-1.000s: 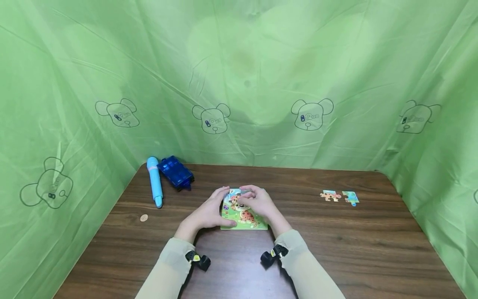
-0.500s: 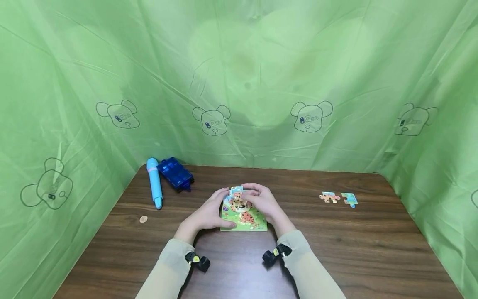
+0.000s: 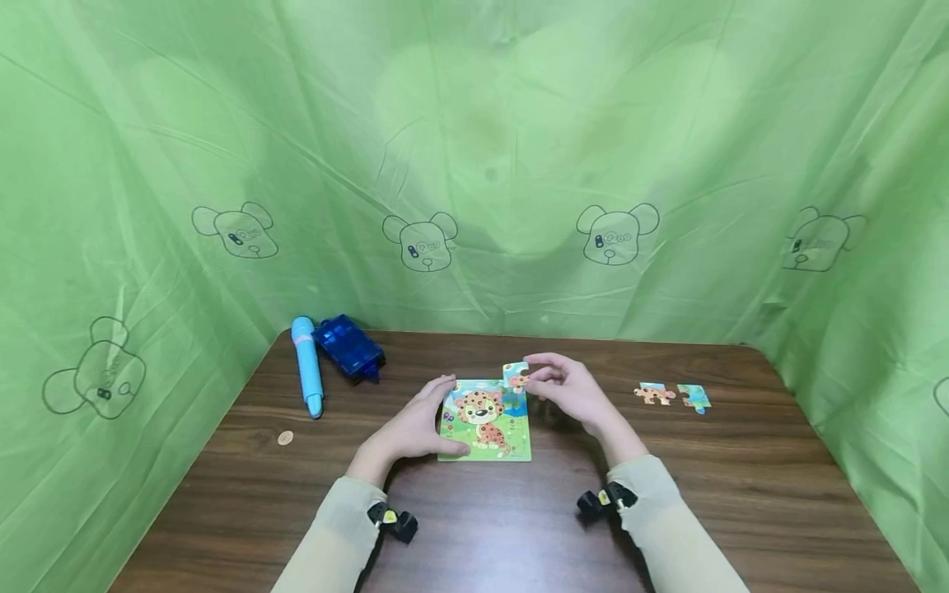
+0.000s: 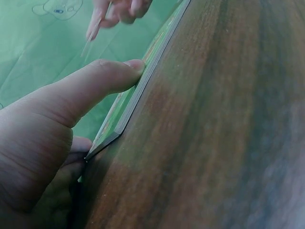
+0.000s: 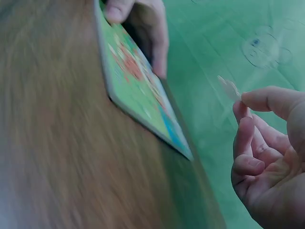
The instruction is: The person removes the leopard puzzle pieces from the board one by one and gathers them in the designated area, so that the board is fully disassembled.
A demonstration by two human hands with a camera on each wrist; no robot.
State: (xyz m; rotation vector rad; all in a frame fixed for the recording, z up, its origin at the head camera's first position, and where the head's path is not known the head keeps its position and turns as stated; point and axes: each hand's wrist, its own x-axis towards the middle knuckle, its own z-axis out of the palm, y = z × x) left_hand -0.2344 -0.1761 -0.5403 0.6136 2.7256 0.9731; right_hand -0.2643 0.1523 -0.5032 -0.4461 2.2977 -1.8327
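A square puzzle board with a spotted leopard cub picture lies on the table in the head view. My left hand holds its left side. The left thumb lies on the front part of the board, while the fingers run along the left edge. Between thumb and fingertips, my right hand pinches a small jigsaw piece, raised above the board's far right corner. From the right wrist view, that jigsaw piece appears edge-on and apart from the board.
Two jigsaw pieces lie to the right, an orange spotted piece and a blue-green piece. At the back left are a light blue pen-shaped object and a dark blue translucent case. A small round disc lies nearer. Green cloth surrounds the table.
My right hand has lifted the jigsaw piece off the board's upper middle and moved right with it. The cub's face is now uncovered. My left hand has stayed in place.
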